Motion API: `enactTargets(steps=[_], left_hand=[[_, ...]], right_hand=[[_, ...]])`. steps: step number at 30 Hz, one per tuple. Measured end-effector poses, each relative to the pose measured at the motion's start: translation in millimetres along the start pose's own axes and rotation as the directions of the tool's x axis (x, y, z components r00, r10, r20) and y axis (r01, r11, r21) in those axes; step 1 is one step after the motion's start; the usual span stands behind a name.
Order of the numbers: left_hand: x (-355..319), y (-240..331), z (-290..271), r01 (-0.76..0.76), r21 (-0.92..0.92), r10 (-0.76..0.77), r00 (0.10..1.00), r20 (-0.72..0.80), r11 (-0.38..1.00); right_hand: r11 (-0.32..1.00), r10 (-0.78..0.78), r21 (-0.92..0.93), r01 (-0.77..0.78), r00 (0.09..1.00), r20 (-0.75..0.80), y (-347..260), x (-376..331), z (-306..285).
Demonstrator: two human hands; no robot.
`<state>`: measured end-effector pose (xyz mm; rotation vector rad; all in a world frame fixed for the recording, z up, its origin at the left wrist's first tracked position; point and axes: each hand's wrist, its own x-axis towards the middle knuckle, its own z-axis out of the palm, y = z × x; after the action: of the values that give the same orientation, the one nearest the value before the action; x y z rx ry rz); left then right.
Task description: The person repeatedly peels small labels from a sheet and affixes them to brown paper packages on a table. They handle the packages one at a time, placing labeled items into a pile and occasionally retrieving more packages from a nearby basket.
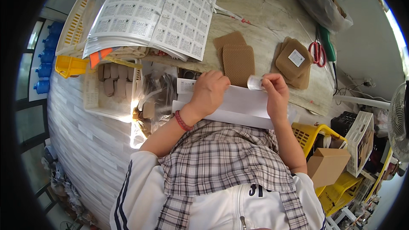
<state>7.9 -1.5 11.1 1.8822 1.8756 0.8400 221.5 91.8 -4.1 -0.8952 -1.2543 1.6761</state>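
Note:
A mostly bare white label sheet [245, 104] lies across my lap at the table's near edge, with a few printed labels left at its left end. My left hand [211, 89], fingers curled, grips the sheet's upper edge. Between the thumb and fingers of my right hand [277, 93] is a small white sticker label [255, 82], bent and held above the sheet. Just beyond my hands lies a stack of brown textured pads [238, 64] with rounded corners. To its right, another stack of brown pads [289, 70] has a white label [296, 58] on its top pad.
A thick pile of printed label sheets [149, 15] covers the table's left side. Red-handled scissors [317, 53] and a green-handled tool [326, 42] lie at right. Crates stand on both sides: a white one [89, 89] holding pads, a yellow one [300, 136]. A fan [399, 121] is far right.

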Motion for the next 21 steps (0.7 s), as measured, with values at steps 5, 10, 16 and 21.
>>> enactTargets(steps=[5, 10, 16, 21], left_hand=[[4.7, 0.5, 13.2, -0.225, 0.089, 0.235, 0.962, -0.137, 0.97], [5.6, -4.0, 16.4, -0.217, 0.083, 0.225, 0.97, -0.094, 0.973], [5.9, -4.7, 17.1, -0.222, 0.087, 0.23, 0.968, -0.103, 0.971], [6.7, -4.5, 16.4, -0.224, 0.081, 0.231, 0.968, -0.101, 0.971]], right_hand=[[0.985, 0.012, -0.173, -0.004, 0.999, 0.046, 0.6, 45.9, 12.3], [0.937, 0.094, -0.341, -0.08, 0.995, 0.025, 12.9, 66.4, 23.4], [0.903, 0.082, -0.423, -0.073, 0.997, 0.004, 18.8, 70.8, 25.3], [0.894, 0.088, -0.442, -0.081, 0.996, -0.005, 20.3, 72.6, 24.8]])
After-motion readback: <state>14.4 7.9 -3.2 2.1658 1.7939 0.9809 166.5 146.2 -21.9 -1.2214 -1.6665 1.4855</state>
